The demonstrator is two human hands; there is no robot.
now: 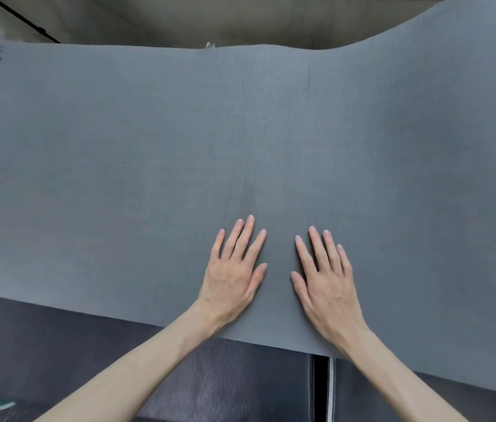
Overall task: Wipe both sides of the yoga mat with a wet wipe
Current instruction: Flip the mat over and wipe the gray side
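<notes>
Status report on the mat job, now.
Left hand and right hand both flat and open on the grey yoga mat. Mat spread out. No wet wipe in view. Nothing in the way.

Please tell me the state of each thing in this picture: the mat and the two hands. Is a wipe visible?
yoga mat: spread out, grey side up, far right part raised in a wave.
left hand: open, palm down, fingers straight, rests flat on the mat near its front edge.
right hand: open, palm down, fingers straight, rests flat on the mat beside the left hand, apart from it.
wet wipe: not seen in either hand.
</notes>
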